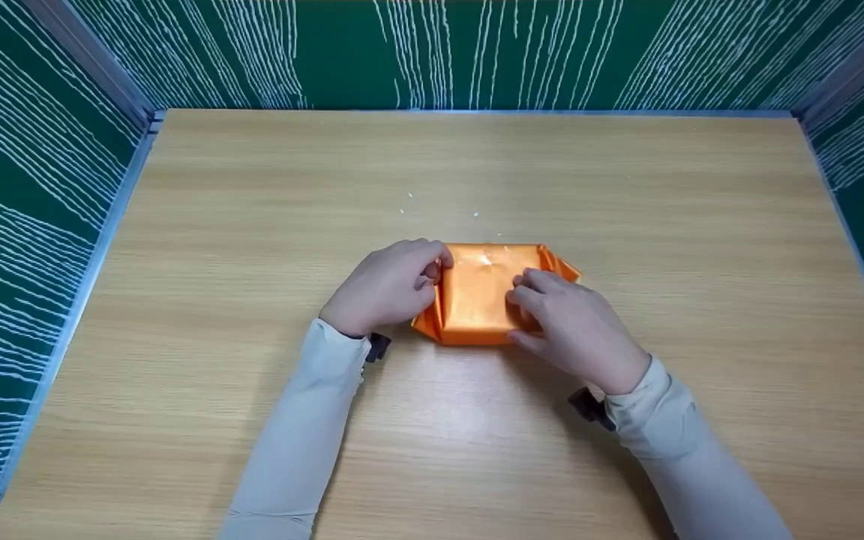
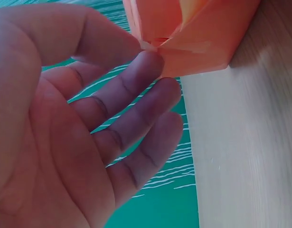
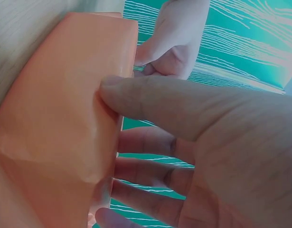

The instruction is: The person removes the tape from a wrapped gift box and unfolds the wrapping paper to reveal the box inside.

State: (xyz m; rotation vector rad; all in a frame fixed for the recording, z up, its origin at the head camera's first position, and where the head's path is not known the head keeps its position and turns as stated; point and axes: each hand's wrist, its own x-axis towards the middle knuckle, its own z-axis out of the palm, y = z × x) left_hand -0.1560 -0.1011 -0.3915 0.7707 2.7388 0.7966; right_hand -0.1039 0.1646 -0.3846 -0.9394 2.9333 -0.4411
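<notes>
Orange package: on the table between my two hands, a box shape in shiny orange paper, long side crossing in front of me, touched by both hands.
My left hand: at the package's left end, thumb and forefinger pinching the folded paper; other three fingers loosely extended, apart from each other, in the left wrist view.
My right hand: over the right part of the package, fingers fairly straight, fingertips on top, thumb pressing the side nearest me.
Left folded end: just beside my left fingers, paper drawn to a point toward me; creased layers with a gap between them in the left wrist view.
Right folded end: just beyond my right fingers, sticking out sideways.
Table: light wood grain, under both hands and all around them.
White specks: few, tiny, scattered beyond my hands, on the far side of the package; what they are, too small to tell.
Sleeves: pale grey, on both forearms.
Black pieces: one at the inner side of each wrist.
Green walls: white streaks, well beyond my hands and out to both sides.
Blue edging: along the table's far and side edges, well apart from my hands.
</notes>
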